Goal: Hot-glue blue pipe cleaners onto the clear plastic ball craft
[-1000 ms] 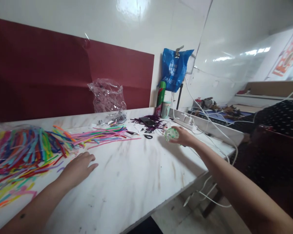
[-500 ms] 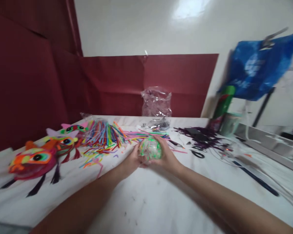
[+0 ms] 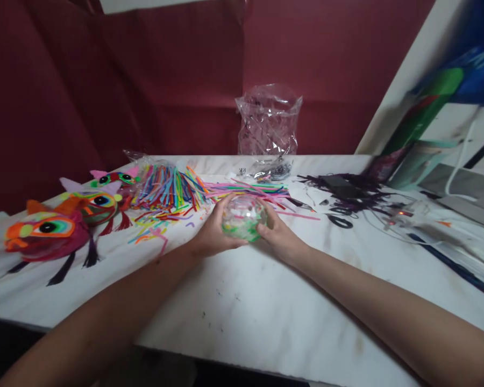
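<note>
A clear round ball (image 3: 244, 216) with green patches and small coloured bits is held over the middle of the table. My left hand (image 3: 214, 231) wraps round its left side, and my right hand (image 3: 280, 236) grips its right side with the thumb in front. Behind the ball lie loose coloured pipe cleaners (image 3: 246, 189). To the left, a bundle of pipe cleaners (image 3: 165, 185) rests partly in clear plastic, with short cut pieces (image 3: 153, 228) scattered before it.
Several animal-faced crafts (image 3: 48, 231) with dark tassels stand at left. A crumpled clear bag (image 3: 269, 126) is at the back. Right of centre are dark purple strands (image 3: 358, 193) and scissors with black handles (image 3: 341, 220). Farther right lie cables and a dark blue stick (image 3: 454, 266).
The view has tilted downward, bringing the table's front edge into sight. Both hands still hold the ball, which has turned so its green patches now lie lower.
</note>
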### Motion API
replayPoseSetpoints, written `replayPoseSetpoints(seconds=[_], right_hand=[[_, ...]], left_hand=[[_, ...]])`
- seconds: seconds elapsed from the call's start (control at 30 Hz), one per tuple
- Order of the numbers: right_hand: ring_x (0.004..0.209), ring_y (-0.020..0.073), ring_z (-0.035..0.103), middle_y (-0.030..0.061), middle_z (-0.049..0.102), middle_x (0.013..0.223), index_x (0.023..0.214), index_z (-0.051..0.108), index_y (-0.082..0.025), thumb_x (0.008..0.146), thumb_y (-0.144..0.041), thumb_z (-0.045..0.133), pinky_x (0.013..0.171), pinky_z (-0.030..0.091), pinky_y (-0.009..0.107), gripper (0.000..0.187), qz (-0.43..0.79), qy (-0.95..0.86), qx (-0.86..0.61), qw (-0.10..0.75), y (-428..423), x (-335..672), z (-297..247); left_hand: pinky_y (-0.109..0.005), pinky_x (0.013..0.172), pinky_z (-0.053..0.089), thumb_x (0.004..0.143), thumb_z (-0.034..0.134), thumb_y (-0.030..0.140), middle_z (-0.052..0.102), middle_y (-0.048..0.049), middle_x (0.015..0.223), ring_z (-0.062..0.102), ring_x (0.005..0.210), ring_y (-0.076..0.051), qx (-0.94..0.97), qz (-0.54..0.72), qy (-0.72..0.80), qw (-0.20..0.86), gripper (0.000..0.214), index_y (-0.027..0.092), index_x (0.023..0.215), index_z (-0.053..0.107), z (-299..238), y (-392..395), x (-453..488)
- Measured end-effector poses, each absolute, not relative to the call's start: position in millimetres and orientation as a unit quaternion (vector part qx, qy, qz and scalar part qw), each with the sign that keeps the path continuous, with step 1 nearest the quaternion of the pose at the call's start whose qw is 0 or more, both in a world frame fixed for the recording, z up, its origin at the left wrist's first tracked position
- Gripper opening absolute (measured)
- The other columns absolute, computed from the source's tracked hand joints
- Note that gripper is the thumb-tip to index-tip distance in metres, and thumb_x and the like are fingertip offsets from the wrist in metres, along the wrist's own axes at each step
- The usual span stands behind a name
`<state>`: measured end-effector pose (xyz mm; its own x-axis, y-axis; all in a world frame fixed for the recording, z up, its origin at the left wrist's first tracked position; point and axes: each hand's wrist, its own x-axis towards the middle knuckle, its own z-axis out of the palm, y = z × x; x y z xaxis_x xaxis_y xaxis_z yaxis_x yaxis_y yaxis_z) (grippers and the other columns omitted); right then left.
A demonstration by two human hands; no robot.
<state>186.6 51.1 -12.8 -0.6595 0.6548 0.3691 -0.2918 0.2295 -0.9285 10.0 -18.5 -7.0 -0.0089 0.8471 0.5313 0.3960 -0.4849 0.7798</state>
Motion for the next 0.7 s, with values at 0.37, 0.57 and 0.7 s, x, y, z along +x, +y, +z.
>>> replayPoseSetpoints(seconds=[0.37, 0.57, 0.7], right_hand=[[0.137, 0.0318, 0.031, 0.0128, 0.036, 0.147, 0.141, 0.033, -0.023, 0.059, -0.062, 0.077, 0.113, 0.025, 0.049, 0.101, 0.483, -0.741, -0.186, 0.427, 52.3, 188.7, -15.3], [0.134, 0.0304, 0.037, 0.0129, 0.038, 0.146, 0.143, 0.029, -0.023, 0.059, -0.055, 0.080, 0.113, 0.029, 0.047, 0.103, 0.489, -0.735, -0.191, 0.428, 57.5, 184.4, -27.1], [0.134, 0.0310, 0.037, 0.0132, 0.037, 0.146, 0.142, 0.029, -0.023, 0.061, -0.056, 0.078, 0.112, 0.029, 0.049, 0.100, 0.501, -0.727, -0.194, 0.428, 56.8, 182.2, -28.9]], left_hand=[[-0.045, 0.110, 0.034, 0.058, 0.082, 0.046, 0.034, -0.0162, 0.147, 0.036, 0.134, -0.036, 0.673, 0.500, 0.500, 0.219, 0.108, 0.018, 0.144, 0.024, -11.0, -18.8, 11.9], [-0.047, 0.114, 0.026, 0.053, 0.084, 0.039, 0.028, -0.0156, 0.150, 0.030, 0.137, -0.036, 0.682, 0.486, 0.518, 0.175, 0.114, 0.017, 0.145, 0.021, -10.3, -19.3, 12.0], [-0.047, 0.113, 0.028, 0.057, 0.081, 0.040, 0.032, -0.0169, 0.148, 0.033, 0.136, -0.035, 0.668, 0.486, 0.531, 0.188, 0.109, 0.015, 0.145, 0.022, -10.0, -20.0, 12.9]])
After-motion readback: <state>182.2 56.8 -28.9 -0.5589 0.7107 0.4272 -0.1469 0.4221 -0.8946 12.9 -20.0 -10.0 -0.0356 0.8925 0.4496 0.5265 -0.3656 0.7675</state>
